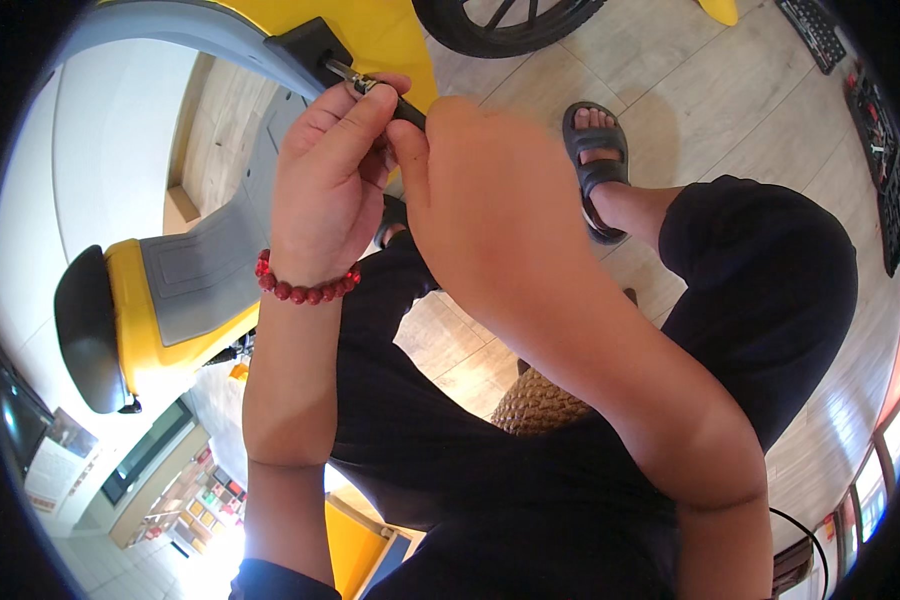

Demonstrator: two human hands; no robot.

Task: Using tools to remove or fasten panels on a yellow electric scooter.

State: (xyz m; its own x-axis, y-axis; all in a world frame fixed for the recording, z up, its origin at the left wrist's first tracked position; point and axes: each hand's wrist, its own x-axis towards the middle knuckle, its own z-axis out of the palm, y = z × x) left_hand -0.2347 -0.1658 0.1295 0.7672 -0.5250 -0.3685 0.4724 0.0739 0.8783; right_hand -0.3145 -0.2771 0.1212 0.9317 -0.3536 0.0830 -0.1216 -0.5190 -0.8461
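Both my hands are closed around a slim screwdriver-like tool [407,111] with a dark handle and a short metal shaft. My left hand [315,190] pinches the tool near its shaft, thumb on top. My right hand [495,200] grips the handle end and hides most of it. The shaft points up-left to a black block-shaped part [308,45] on the yellow body panel [385,45] of a scooter; whether the tip sits in a screw is too small to tell. Red beads [307,293] circle my left wrist.
The scooter's grey seat [200,270] and yellow-and-black tail [125,320] lie at left. A black wheel [505,45] is at the top. Tool trays [882,160] rest on the floor at far right. My sandaled foot [598,150] stands nearby, and a woven seat [540,402] is beneath me.
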